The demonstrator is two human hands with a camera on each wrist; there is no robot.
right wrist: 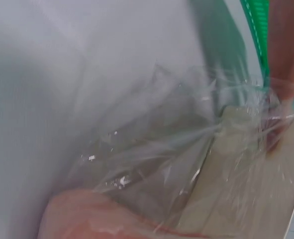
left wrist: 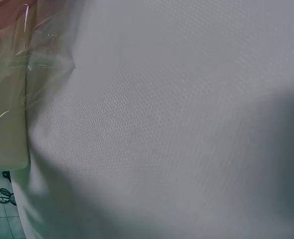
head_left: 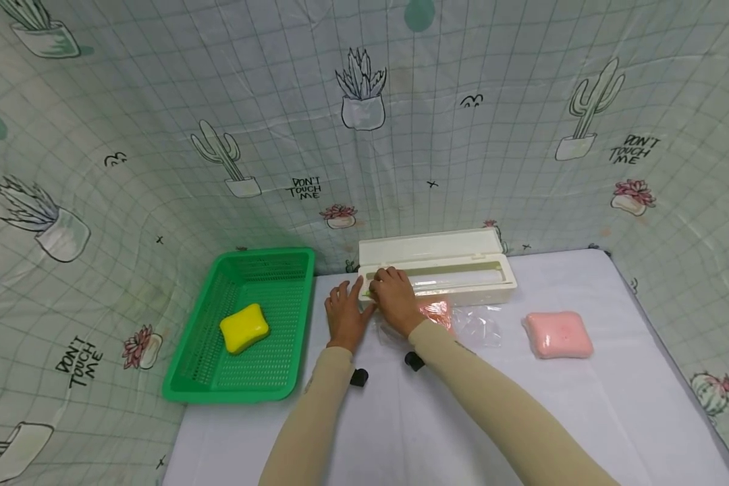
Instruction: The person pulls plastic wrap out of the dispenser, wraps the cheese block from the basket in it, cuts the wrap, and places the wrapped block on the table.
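Observation:
A white cling film dispenser stands at the back of the table with its lid raised. My right hand is at its left end, fingers curled, pinching a small green slide cutter. Spread on the dispenser's left front corner, my left hand touches it with fairly straight fingers. Clear cling film drapes over the front onto the table, and it crinkles across the dispenser in the right wrist view. An orange-pink block shows beneath the film, partly hidden by my right hand.
To the left is a green basket with a yellow block in it. A pink block lies on the table at right. A patterned cloth wall rises directly behind the dispenser.

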